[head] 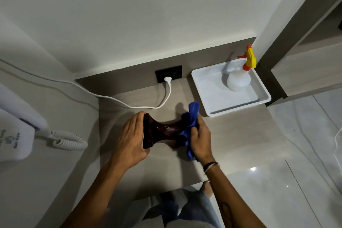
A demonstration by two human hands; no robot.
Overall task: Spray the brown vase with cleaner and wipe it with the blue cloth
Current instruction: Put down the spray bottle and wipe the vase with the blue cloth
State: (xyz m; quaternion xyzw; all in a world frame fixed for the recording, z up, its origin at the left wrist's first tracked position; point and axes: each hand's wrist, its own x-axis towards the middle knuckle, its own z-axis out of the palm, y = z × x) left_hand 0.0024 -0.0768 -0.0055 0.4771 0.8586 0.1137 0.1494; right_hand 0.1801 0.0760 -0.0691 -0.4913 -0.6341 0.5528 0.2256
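The brown vase (161, 131) lies on its side above the wooden counter (231, 135), its narrow waist glistening wet. My left hand (129, 139) grips its flared left end. My right hand (199, 137) holds the bunched blue cloth (190, 127) against the vase's right end, which the cloth covers. The white spray bottle (239, 79) with a yellow and orange trigger head stands upright in the white tray (209, 94) at the back right, apart from both hands.
A white cord (166, 98) runs from the black wall socket (168, 74) across the counter's back and off to the left. A wall-mounted hair dryer (16, 133) with a coiled cable hangs at the left. Glossy floor lies to the right.
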